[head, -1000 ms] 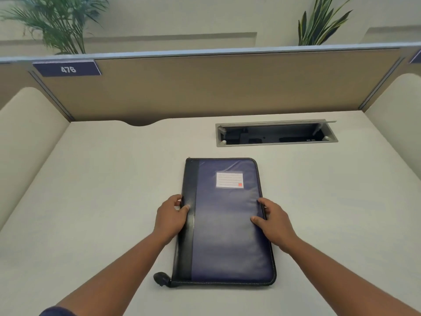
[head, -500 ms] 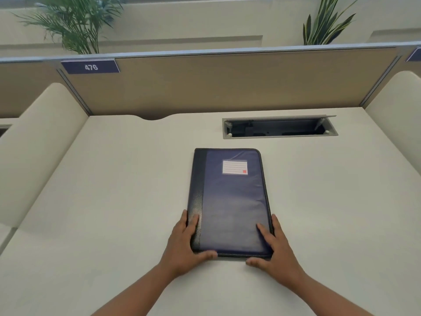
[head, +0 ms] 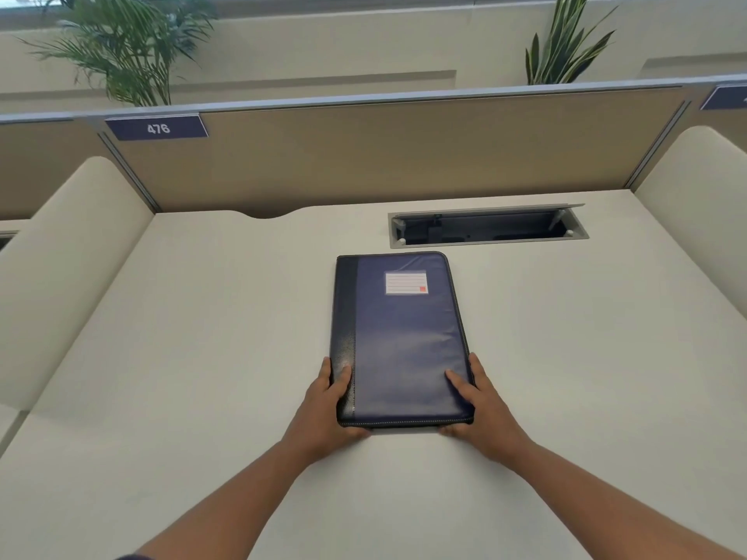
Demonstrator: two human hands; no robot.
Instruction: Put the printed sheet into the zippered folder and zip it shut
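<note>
On the bench [head: 202,357]: one zippered folder [head: 404,345], closed; left hand [head: 327,406] and right hand [head: 481,406] grip its near corners. Thumbs partly hidden underneath.

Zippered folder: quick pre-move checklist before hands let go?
1. Zippered folder flat on desk: ok.
2. Cover closed: ok.
3. Zip fully shut: cannot tell, pull not visible.
4. Printed sheet inside: cannot tell; none visible on the desk.
5. Left hand and right hand at near corners, fingers on cover: ok.
6. Folder lies apart from open cable tray: ok.
</note>
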